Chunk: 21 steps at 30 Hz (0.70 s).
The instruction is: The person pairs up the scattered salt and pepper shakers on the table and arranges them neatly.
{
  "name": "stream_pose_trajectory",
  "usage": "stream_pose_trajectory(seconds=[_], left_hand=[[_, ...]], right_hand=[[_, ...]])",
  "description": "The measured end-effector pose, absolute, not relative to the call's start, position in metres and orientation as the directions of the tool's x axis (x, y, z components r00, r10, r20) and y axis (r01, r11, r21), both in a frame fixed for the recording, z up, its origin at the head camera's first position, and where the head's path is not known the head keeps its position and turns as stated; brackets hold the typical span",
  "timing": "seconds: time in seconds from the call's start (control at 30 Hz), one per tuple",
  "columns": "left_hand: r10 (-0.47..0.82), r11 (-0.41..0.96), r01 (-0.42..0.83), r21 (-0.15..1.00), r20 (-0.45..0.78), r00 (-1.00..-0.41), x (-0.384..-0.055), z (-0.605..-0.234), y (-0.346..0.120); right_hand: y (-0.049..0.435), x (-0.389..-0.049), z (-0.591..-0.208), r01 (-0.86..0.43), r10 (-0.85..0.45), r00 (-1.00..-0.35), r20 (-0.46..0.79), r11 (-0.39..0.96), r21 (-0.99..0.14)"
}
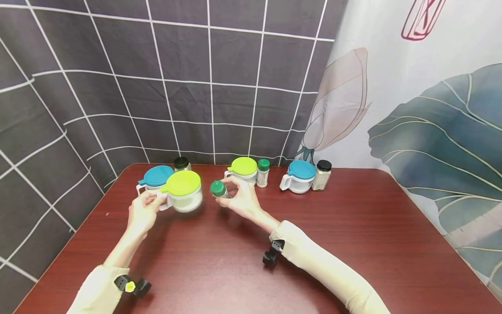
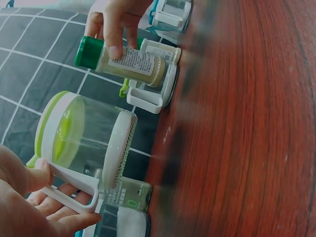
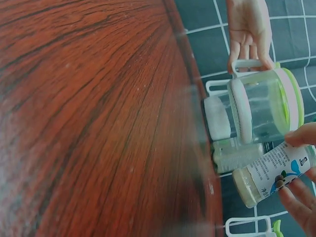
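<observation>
My left hand (image 1: 142, 213) grips the white handle of a clear seasoning jar with a lime-green lid (image 1: 183, 184). In the left wrist view this jar (image 2: 94, 133) hangs above the table, its glass looking mostly see-through. Between the thumb and fingers of my right hand (image 1: 245, 200) is a green-capped spice bottle (image 1: 218, 189). The right wrist view shows the bottle's printed label (image 3: 281, 170) and pale powder inside; it is tilted and off the table. Behind the held jar stand a blue-lidded jar (image 1: 157, 176) and a black-capped bottle (image 1: 181, 164).
Along the back edge of the reddish-brown table (image 1: 219, 270) stand another lime-lidded jar (image 1: 244, 166) and a second green-capped bottle (image 1: 262, 173). Farther right are a blue-lidded jar (image 1: 300, 176) and a black-capped bottle (image 1: 322, 175). A dark gridded curtain (image 1: 184, 100) hangs behind.
</observation>
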<state>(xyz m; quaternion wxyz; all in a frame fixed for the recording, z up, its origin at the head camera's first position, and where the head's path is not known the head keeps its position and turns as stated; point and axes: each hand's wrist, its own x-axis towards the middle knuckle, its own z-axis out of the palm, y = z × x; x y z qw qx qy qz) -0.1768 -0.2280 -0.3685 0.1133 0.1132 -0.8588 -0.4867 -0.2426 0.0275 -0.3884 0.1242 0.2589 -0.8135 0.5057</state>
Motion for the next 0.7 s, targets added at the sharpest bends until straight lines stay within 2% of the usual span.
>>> stream_pose_trajectory(seconds=[0.7], left_hand=[[-0.241,0.467,-0.072,0.881,0.048,-0.969,-0.185,-0.376,-0.204]], right_hand=[[0.047,-0.244,-0.392,-0.513,-0.260,-0.855,0.449,0.296,-0.806]])
